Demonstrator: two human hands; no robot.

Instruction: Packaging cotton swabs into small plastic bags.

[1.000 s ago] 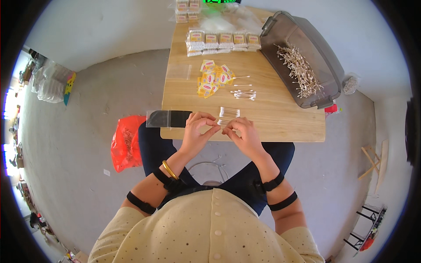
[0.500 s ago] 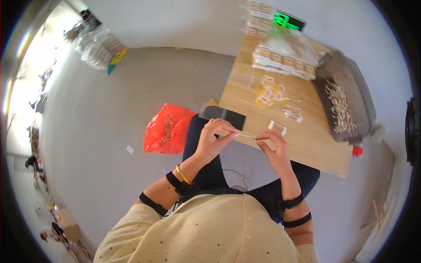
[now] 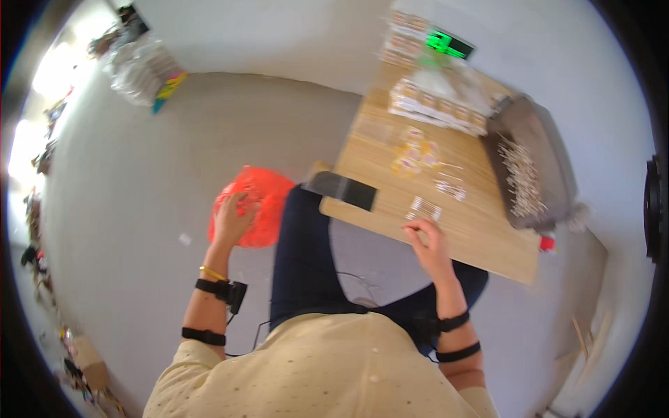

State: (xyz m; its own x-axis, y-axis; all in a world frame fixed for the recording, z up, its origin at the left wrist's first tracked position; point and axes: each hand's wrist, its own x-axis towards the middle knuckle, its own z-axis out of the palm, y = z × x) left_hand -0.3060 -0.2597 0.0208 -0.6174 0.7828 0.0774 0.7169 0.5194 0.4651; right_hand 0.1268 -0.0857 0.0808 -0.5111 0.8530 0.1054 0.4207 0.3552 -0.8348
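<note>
My left hand (image 3: 235, 219) is over the red plastic bag (image 3: 268, 202) on the floor, its fingers apart and slightly blurred. Small stick-like pieces fill the bag. At the table's near edge, my right hand (image 3: 431, 244) has thumb and index finger drawn together; whether a thin stick lies between them cannot be made out. Just beyond these fingertips is a neat row of cotton swabs (image 3: 424, 209). A looser bunch of cotton swabs (image 3: 450, 189) lies farther up the table, beside several yellow-and-white labels (image 3: 416, 155).
A grey bin (image 3: 550, 160) with many swabs stands on the wooden table's (image 3: 488, 240) right side. Stacked packs (image 3: 435, 110) and a display with green digits (image 3: 449, 43) are at the back. A dark flat object (image 3: 341, 189) lies at the left corner. Bagged goods (image 3: 143, 73) stand by the wall.
My hands have parted; the thin stick between them is no longer visible. My left hand has swung left and down to the red bag. My right hand stays near the table edge.
</note>
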